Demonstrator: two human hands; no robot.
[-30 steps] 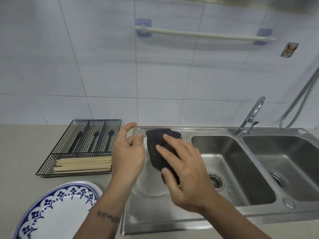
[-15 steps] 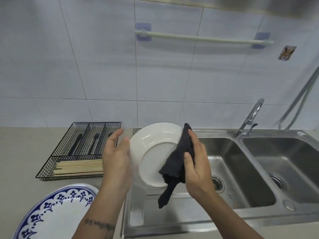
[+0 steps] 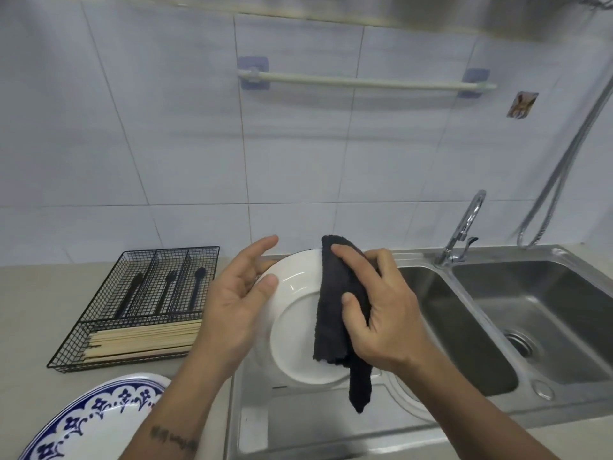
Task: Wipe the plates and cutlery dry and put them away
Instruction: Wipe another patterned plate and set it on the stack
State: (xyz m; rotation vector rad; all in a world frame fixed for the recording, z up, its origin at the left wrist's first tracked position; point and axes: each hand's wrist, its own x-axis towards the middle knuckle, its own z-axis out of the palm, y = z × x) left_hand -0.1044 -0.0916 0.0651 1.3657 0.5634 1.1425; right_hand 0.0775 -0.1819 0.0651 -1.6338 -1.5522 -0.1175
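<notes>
While the left hand (image 3: pixel 237 305) clasped the white plate (image 3: pixel 298 330) by its left rim, thumb on the face and fingers curled behind, the plate stood tilted on edge over the drainboard of the sink (image 3: pixel 491 330), probably so that any drips fell onto the steel and the face lay open to the cloth. Against the right half of that face the right hand (image 3: pixel 381 313) pressed a dark cloth (image 3: pixel 335 313), fingers curled round its folded edge, with a loose tail hanging below the plate's lower rim. Both hands were therefore closed, one on the plate and one on the cloth, set close on either side. Left of the sink, on the counter, sat a black wire tray (image 3: pixel 132 310) with dark cutlery (image 3: pixel 172 287) in its rear compartments and pale chopsticks (image 3: pixel 142 340) in its front one. Nearer than that tray, at the frame's lower edge, lay a blue-patterned plate (image 3: pixel 86 423). By the look of it, wiping was in hand and the putting away was yet to come.
</notes>
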